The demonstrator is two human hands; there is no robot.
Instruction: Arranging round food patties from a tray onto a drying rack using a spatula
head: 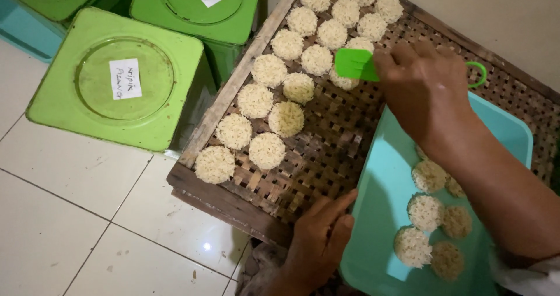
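Your right hand (429, 89) is clamped on a green spatula (356, 64), its long axis running left to right, blade pointing left and touching the pale round rice cakes (286, 80) rowed along the woven bamboo rack (332, 150). Your left hand (321, 237) pinches the near rim of the turquoise tray (379, 179), which holds more cakes. Left of the rack stand square green tins (116, 77), each with a white paper label on its round lid.

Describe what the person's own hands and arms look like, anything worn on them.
Both hands are bare: no gloves, rings or watch visible. The right hand leads to a bare forearm, with a bit of white fabric, possibly a sleeve, at the frame's lower right corner. The left hand shows only to the wrist, no sleeve visible.
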